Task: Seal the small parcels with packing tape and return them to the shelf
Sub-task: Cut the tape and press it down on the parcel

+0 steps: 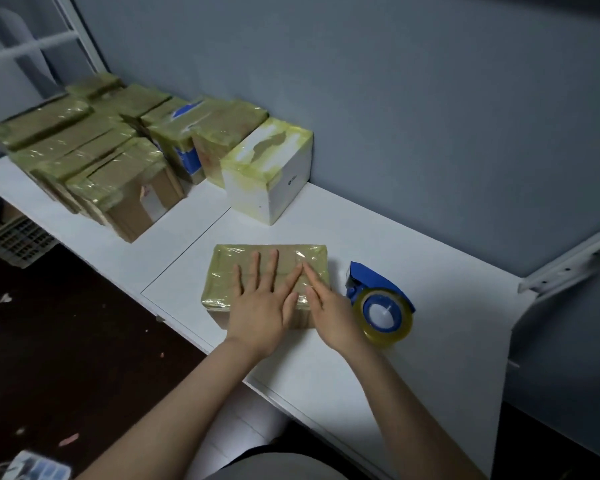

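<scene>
White laminate is filling most of my feed: the shelf board (pixel 413 237) is running along a grey-blue wall (pixel 395 98). At the far left a crowd of taped parcels (pixel 84 150) is sitting packed together, some leaning. A white carton (pixel 271 174) streaked with yellowish tape is standing at the crowd's near end. Below the board's left edge a dark slatted crate (pixel 18 240) is showing. The small parcel (pixel 229 268) I am minding is lying flat near the front edge, apart from the carton. It is brown cardboard under glossy yellowish tape. A blue tape dispenser (pixel 378 289) with a clear roll is lying just beside the parcel's right end. The left hand (pixel 260 306) is pressing flat on the parcel's top, its fingers (pixel 273 268) straight and spread apart. The right hand (pixel 329 310) is lying alongside with fingers straight and close together, fingertips touching the top beside the left index finger; neither hand is gripping. I am judging the parcel light and stiff, but the tape film looks slick. I would take hold across the two long sides, thumb and fingers over the edges, rather than pinching the top. For the trip back, the carton is standing between the parcel and the stack. The dispenser is crowding the right hand's side, so lifting up and carrying leftward looks safest.
</scene>
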